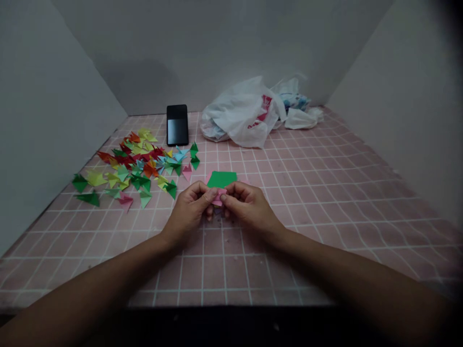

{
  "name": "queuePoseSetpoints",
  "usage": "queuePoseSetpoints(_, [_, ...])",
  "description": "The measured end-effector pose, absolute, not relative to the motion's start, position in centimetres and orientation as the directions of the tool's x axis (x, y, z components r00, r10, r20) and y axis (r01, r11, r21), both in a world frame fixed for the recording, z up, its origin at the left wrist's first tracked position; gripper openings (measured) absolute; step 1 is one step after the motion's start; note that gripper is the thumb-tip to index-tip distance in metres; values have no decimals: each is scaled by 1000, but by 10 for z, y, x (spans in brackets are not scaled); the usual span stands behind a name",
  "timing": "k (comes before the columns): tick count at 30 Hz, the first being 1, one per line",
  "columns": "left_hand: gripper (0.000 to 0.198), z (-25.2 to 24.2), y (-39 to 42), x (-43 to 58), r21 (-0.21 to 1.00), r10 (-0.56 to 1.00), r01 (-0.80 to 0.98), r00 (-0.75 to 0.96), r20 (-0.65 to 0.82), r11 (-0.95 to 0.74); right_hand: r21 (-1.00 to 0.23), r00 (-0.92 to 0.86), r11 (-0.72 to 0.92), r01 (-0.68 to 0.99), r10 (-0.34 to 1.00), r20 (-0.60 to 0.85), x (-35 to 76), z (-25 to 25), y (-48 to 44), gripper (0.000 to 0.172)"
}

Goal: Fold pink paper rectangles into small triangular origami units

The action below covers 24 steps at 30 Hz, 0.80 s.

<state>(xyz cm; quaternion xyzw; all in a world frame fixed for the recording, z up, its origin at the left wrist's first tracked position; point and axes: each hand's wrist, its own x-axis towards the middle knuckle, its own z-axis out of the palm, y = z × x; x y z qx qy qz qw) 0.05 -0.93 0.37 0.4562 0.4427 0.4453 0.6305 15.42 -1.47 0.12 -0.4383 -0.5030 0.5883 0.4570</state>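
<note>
Between my two hands, a small pink piece of folded paper [219, 196] is pinched by the fingertips. My left hand [191, 205] closes on its left side, thumb on top. My right hand [249, 205] grips the right side, thumb tip pressed to the paper. Just beyond the fingers lies a green sheet of paper [222, 179], with pink edges showing under it. The fingers cover part of the pink paper, so its full shape is hidden. To the left, a pile of small folded paper birds [144, 164] in red, orange, yellow, green, blue and pink spreads over the cloth.
A black phone [177, 126] stands behind the paper pile. White plastic bags [242, 113] with red print lie at the back, and a smaller crumpled bag [302, 118] sits right of them. Pale walls [231, 43] surround the pink checked tablecloth [318, 193] on three sides.
</note>
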Motion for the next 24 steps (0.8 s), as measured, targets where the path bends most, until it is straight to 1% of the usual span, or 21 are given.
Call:
queuePoseSetpoints(4, [38,6,-9,1,971,968,-150,201,-153,185,-994,-192,-59,-89,981,-41,154,-1,-15,19])
queuePoseSetpoints(9, [42,7,-10,1,978,970,-116,192,-152,176,-991,-214,-68,-119,976,-41,153,-1,-16,20])
queuePoseSetpoints(16, [43,6,-9,0,957,967,-203,192,-169,208,-986,-263,-92,-139,963,-53,155,3,-16,23])
queuePoseSetpoints(20, [41,6,-9,0,946,961,-225,207,-186,232,-990,-257,-78,-118,965,-45,155,1,-15,24])
queuePoseSetpoints(24, [39,6,-10,0,963,967,-171,188,-174,207,-997,-234,-35,-72,972,-18,154,-2,-15,27])
